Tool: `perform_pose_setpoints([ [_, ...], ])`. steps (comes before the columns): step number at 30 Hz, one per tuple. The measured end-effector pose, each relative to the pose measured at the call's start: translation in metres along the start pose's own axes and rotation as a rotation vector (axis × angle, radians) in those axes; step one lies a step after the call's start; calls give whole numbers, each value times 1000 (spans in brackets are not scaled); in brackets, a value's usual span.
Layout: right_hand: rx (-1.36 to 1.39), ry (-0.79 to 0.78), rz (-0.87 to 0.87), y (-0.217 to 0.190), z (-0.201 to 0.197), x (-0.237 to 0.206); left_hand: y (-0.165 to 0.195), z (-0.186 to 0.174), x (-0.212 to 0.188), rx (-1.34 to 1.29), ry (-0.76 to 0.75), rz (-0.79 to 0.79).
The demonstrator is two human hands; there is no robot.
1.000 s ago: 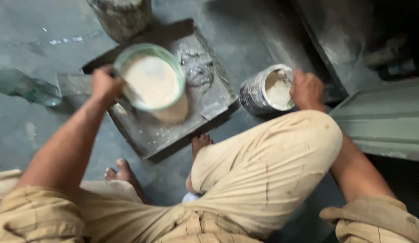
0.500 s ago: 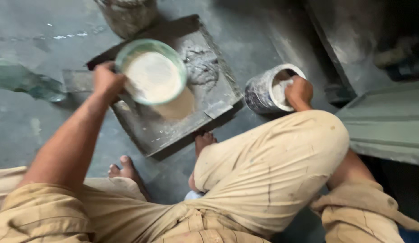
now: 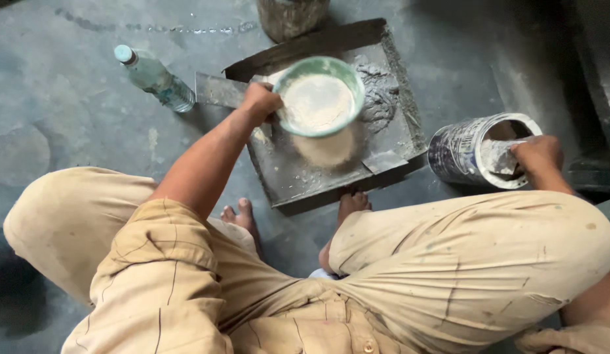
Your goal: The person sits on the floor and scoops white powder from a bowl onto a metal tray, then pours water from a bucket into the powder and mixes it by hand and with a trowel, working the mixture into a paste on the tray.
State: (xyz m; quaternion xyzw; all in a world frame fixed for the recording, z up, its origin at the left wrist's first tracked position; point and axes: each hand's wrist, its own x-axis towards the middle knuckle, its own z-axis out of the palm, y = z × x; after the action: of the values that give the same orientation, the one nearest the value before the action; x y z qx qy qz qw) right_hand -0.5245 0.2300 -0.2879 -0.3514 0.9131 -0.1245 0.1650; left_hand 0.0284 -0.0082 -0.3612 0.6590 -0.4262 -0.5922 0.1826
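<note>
A: Left hand (image 3: 260, 103)?
B: Arm stretched forward and bare from the rolled sleeve down, fingers curled tight in a grip, knuckles up.
A: Right hand (image 3: 538, 157)?
B: Reaches out past the raised right knee, wrist bent downward, fingers closed and dusted pale. Person squats, bare feet beneath.

Paint-flecked beige trousers (image 3: 462, 262), matching rolled-sleeve shirt (image 3: 160, 262), bare feet (image 3: 242, 216).

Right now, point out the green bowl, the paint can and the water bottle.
green bowl (image 3: 349, 71): head view, on its right rim.
paint can (image 3: 457, 152): head view, on its outer wall.
water bottle (image 3: 155, 79): head view, on its clear body.
</note>
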Motion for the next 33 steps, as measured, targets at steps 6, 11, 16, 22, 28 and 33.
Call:
perform_pose_setpoints([
  [6, 266, -23, 18, -2, -6, -4, 10, -1, -11, 65, 37, 57],
  [11, 534, -123, 289, 11, -10, 4, 22, -2, -21, 42, 76, 103],
  [16, 684, -156, 210, 42, -20, 11, 39, 9, -38, 115, -14, 50],
  [22, 754, -184, 504, 61, -28, 8, 58, 10, -56, 30, -59, 86],
  [28, 882, -109, 543, 68, -35, -11, 76, 29, -68, 79, -130, 271],
  [33, 704, -50, 524, 71, -53, -27, 95, 76, -85, 141, -169, 258],
])
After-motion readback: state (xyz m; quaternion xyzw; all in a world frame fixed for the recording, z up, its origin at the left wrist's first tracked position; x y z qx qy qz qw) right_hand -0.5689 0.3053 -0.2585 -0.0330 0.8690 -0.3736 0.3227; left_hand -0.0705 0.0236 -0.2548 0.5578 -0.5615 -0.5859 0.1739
